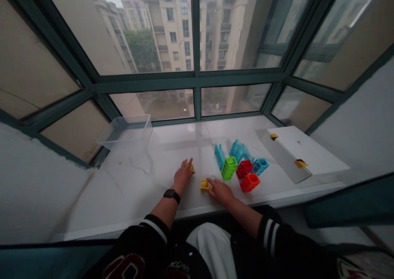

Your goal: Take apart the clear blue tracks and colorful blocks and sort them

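My left hand (184,174), a dark watch on its wrist, has its fingers round a small yellow toy block (191,168) on the white ledge. With thumb and fingers my right hand (221,192) grips a second yellow block (204,185), whose hollow top shows. Just right of that hand stands a green stack of cube blocks (229,168). Beyond it are a red block stack (244,169), an orange-red block stack (250,182) and a blue block stack (260,166).
Light-blue, rail-like plastic pieces (237,148) lie behind the stacks. A clear plastic bin (132,133) stands at the back left of the ledge (129,197). At the right is a white box (308,152) with yellow-and-black tabs. Windows (195,81) close off the back.
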{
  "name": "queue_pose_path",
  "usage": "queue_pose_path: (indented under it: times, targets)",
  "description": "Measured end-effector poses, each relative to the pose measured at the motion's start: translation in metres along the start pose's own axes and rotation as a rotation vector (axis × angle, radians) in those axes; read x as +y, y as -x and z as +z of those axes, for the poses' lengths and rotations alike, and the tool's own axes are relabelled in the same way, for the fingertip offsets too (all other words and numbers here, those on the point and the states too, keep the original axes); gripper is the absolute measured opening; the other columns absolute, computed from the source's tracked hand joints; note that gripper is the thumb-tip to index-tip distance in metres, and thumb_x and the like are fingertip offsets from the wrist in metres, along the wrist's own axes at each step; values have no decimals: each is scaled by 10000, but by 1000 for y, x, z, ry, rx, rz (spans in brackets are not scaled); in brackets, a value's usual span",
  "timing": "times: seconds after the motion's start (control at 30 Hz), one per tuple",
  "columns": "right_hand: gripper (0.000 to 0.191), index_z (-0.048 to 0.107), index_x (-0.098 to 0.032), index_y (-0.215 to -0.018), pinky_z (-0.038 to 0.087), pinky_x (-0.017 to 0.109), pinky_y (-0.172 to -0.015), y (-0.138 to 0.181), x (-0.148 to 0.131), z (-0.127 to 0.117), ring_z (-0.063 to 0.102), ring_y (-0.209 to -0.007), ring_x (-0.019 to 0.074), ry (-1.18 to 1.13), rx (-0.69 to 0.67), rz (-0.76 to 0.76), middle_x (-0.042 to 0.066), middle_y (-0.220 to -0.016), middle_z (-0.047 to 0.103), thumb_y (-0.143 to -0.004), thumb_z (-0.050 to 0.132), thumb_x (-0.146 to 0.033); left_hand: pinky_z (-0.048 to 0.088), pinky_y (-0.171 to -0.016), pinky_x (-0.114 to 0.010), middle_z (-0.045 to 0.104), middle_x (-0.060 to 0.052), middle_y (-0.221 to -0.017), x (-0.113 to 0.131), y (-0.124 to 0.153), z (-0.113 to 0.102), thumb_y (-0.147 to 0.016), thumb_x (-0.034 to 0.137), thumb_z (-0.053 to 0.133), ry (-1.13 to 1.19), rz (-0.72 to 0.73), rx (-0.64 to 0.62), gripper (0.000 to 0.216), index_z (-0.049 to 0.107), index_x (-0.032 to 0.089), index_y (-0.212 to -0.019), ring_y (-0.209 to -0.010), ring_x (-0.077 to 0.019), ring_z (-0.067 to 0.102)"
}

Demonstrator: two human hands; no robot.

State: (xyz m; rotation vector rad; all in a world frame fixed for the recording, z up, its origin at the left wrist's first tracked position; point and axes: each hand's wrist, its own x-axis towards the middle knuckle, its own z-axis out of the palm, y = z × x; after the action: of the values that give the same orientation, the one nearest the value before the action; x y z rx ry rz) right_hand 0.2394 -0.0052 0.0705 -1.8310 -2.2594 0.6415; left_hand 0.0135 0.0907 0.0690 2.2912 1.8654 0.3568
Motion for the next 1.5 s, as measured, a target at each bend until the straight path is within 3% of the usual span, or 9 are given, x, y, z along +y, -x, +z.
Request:
queue_pose_path:
  times: [0.13,0.33,0.5,0.67,0.83,1.07,1.2,1.33,1.5]
  targets:
    - [577,446,-266,-1581,505,339,-895,-4,-4,-2,684,-1120,273,0,-9,9,112,-1273,718,-1025,532,-397,581,-793,-347,375,-191,-1637,-12,4,0,-904,399,762,44,-66,90,984,153,286,-1669,-1071,-272,710]
    - [586,407,-349,-1607,506,325,-844,-19,-10,-6,705,-1052,266,70,-47,-12,88,-1201,729,-1040,513,-448,475,-1099,-536,578,-180,-1454,-28,39,-13,-948,438,694,-21,70,216,623,496,199,-1489,-1298,-363,581]
    - [610,416,-337,-1605,501,329,-909,-34,-11,-7,691,-1093,268,71,-108,-181,99,-1243,703,-1023,577,-424,463,-1161,-508,590,-133,-1465,1,67,-1,-962,391,679,177,386,16,557,512,246,-1473,-1359,-305,558]
    - [617,422,-237,-1594,490,339,-1012,-42,-4,-5,654,-1184,264,-3,-43,-142,126,-1318,679,-1024,603,-388,510,-1119,-453,638,-118,-1367,4,88,9,-968,186,605,258,247,-37,420,571,220,-1386,-1265,-252,613]
    - [529,515,-193,-1512,489,398,-1038,-58,-19,-13,610,-1240,302,109,71,-64,170,-1390,622,-1028,604,-387,477,-1167,-483,625,-106,-1424,-15,116,-5,-969,250,614,322,340,-38,465,556,245,-1431,-1326,-259,585]
    - [356,641,-211,-1351,509,409,-1035,-23,-49,-63,630,-1179,270,-44,303,-253,131,-1303,663,-1000,607,-267,469,-1150,-516,673,-119,-1339,-51,125,-17,-1007,206,475,166,120,213,346,674,226,-1289,-1284,-275,591]
    - [218,707,-257,-1157,521,394,-968,33,-16,-117,656,-1053,236,-168,571,-336,68,-1089,712,-1042,523,-275,492,-1115,-499,706,-112,-1282,-74,100,-14,-959,136,474,137,75,209,375,714,219,-1235,-1221,-278,612]
    - [184,697,-232,-1044,507,434,-964,70,49,-147,639,-1025,266,-58,796,-91,92,-1043,689,-1019,534,-313,494,-1096,-497,702,-145,-1276,-79,69,-17,-944,145,482,75,48,240,370,714,175,-1230,-1202,-302,614]
    - [382,644,-184,-1188,516,435,-956,80,98,-122,646,-1041,304,132,562,214,141,-1117,638,-929,653,-465,490,-1080,-516,662,-161,-1300,-50,60,-23,-972,234,510,88,47,386,403,615,171,-1356,-1215,-325,599]
